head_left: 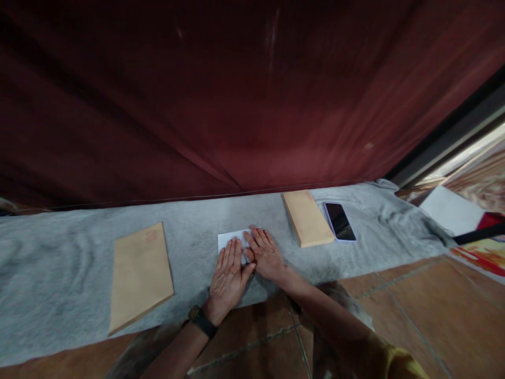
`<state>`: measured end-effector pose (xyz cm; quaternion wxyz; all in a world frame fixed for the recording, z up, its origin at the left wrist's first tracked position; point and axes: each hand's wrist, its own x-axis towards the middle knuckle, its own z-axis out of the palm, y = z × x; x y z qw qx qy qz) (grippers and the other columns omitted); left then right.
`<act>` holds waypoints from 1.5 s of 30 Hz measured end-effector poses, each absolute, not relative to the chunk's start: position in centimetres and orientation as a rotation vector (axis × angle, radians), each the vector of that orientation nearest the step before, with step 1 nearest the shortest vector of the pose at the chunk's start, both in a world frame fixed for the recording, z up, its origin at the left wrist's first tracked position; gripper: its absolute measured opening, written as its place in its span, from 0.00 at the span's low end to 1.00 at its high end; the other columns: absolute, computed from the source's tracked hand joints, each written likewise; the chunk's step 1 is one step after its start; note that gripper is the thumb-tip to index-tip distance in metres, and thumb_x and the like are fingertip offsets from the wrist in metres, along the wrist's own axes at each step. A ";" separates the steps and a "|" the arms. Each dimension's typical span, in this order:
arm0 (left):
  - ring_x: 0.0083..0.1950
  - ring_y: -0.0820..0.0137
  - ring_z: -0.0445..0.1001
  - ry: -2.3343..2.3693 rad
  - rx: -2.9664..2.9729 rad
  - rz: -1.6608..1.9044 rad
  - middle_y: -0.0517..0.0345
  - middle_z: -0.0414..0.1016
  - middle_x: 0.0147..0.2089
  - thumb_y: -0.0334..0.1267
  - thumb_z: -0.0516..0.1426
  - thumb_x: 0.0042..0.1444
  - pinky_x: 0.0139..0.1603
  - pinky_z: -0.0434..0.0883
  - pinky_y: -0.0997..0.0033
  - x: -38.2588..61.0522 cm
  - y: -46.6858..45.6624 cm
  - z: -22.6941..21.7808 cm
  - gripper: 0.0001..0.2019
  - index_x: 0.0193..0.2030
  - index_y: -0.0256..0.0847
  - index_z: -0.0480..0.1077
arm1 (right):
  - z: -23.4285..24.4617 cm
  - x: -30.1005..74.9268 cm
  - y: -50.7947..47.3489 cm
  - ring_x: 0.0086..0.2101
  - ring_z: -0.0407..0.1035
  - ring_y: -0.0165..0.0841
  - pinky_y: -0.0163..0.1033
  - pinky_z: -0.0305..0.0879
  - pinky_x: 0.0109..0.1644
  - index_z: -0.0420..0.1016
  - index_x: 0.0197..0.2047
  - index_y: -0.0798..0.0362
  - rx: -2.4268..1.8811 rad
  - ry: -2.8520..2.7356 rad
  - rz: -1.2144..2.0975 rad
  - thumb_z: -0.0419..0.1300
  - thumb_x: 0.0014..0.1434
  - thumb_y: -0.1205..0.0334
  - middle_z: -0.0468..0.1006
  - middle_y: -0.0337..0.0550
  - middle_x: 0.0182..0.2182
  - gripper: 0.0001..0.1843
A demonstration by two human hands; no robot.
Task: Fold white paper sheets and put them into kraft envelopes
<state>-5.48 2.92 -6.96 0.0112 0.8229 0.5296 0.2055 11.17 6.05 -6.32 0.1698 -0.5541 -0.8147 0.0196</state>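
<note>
A small sheet of white paper (pixel 225 240) lies on the grey cloth in the middle of the view. Flat on its left part rests my left hand (pixel 230 276), palm down with the fingers stretched out. My right hand (pixel 265 252) presses on the paper's right side, fingers also extended. The two hands meet near the thumbs and cover much of the sheet, so I cannot tell whether it is folded. A dark watch (pixel 202 320) is strapped round my left wrist.
Brown envelopes form a pile (pixel 140 268) on the left and a thicker stack (pixel 308 218) on the right. Beside that stack lies a phone (pixel 340 222). The grey cloth (pixel 189 221) runs along a dark red curtain (pixel 252 105). Tiled floor (pixel 418 300) is in front.
</note>
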 end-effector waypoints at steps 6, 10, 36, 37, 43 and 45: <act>0.76 0.50 0.53 1.630 2.673 0.525 0.40 0.53 0.76 0.53 0.50 0.68 0.72 0.58 0.44 -5.9 2.8 -6.4 0.31 0.74 0.45 0.57 | -5.9 12.7 6.4 0.70 0.51 0.43 0.54 0.49 0.73 0.58 0.72 0.53 -1.669 -2.278 0.069 0.49 0.73 0.52 0.56 0.51 0.72 0.29; 0.76 0.50 0.53 1.608 2.727 0.464 0.45 0.54 0.76 0.54 0.52 0.67 0.71 0.59 0.43 -6.2 2.8 -5.9 0.30 0.73 0.50 0.57 | -5.5 14.0 7.2 0.70 0.52 0.44 0.54 0.51 0.73 0.61 0.71 0.55 -1.680 -2.268 0.112 0.50 0.73 0.55 0.59 0.50 0.71 0.27; 0.75 0.53 0.55 1.649 2.759 0.384 0.41 0.59 0.74 0.56 0.44 0.69 0.72 0.58 0.44 -8.1 2.3 -6.2 0.34 0.73 0.33 0.56 | -5.8 12.3 5.7 0.71 0.50 0.43 0.55 0.49 0.74 0.59 0.72 0.47 -1.457 -2.382 0.122 0.50 0.73 0.50 0.56 0.45 0.72 0.28; 0.75 0.53 0.55 1.698 2.734 0.394 0.40 0.58 0.74 0.56 0.44 0.69 0.72 0.57 0.44 -8.2 2.2 -6.3 0.35 0.73 0.32 0.56 | -5.8 12.5 5.8 0.71 0.50 0.43 0.55 0.49 0.74 0.59 0.72 0.47 -1.464 -2.391 0.122 0.50 0.73 0.50 0.56 0.45 0.72 0.28; 0.75 0.50 0.56 1.830 2.649 0.453 0.34 0.57 0.73 0.58 0.42 0.68 0.71 0.59 0.43 -8.9 1.6 -6.3 0.38 0.73 0.27 0.55 | -5.3 14.8 6.6 0.70 0.51 0.42 0.54 0.49 0.74 0.59 0.72 0.49 -1.515 -2.424 0.140 0.50 0.73 0.50 0.55 0.47 0.72 0.29; 0.75 0.49 0.56 1.853 2.624 0.480 0.33 0.58 0.73 0.57 0.42 0.68 0.70 0.59 0.42 -9.1 1.7 -6.3 0.38 0.72 0.26 0.56 | -5.2 15.7 6.9 0.70 0.51 0.42 0.53 0.49 0.74 0.59 0.72 0.50 -1.517 -2.435 0.155 0.50 0.73 0.50 0.55 0.47 0.72 0.29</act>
